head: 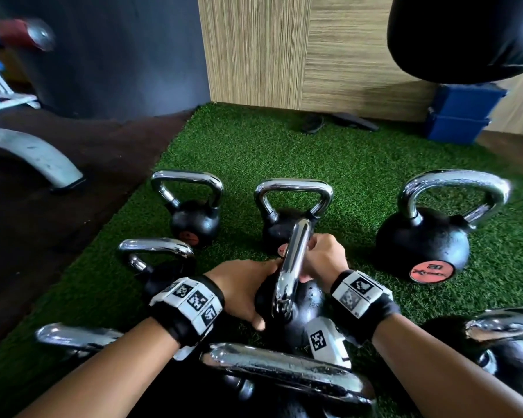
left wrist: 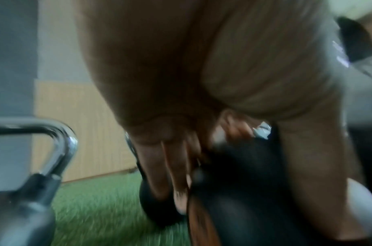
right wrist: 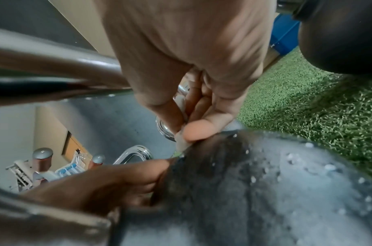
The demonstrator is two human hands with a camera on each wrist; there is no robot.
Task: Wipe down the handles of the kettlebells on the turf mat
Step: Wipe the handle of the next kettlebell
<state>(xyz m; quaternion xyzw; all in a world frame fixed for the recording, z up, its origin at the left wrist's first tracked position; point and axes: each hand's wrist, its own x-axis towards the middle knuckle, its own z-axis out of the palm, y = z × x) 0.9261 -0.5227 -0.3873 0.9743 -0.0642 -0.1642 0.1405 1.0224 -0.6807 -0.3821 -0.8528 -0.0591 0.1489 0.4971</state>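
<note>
Several black kettlebells with chrome handles stand on the green turf mat (head: 284, 152). The middle kettlebell (head: 302, 309) has its handle (head: 293, 267) end-on to me, and its body (right wrist: 265, 183) is speckled with droplets. My left hand (head: 242, 294) grips the left side of the ball, fingers (left wrist: 176, 166) laid over the black surface and thumb on the near side. My right hand (head: 320, 254) is at the handle's far leg. Thumb and fingers of my right hand (right wrist: 187, 126) pinch a small white wipe (right wrist: 181, 143) against the base of the handle.
Three kettlebells stand in a row behind (head: 194, 206) (head: 293, 203) (head: 429, 233), one at the left (head: 154, 257), others close to me (head: 287, 372) (head: 507, 342). A black hanging bag (head: 465, 37), blue boxes (head: 462, 116) and a white bench leg (head: 34, 155) border the mat.
</note>
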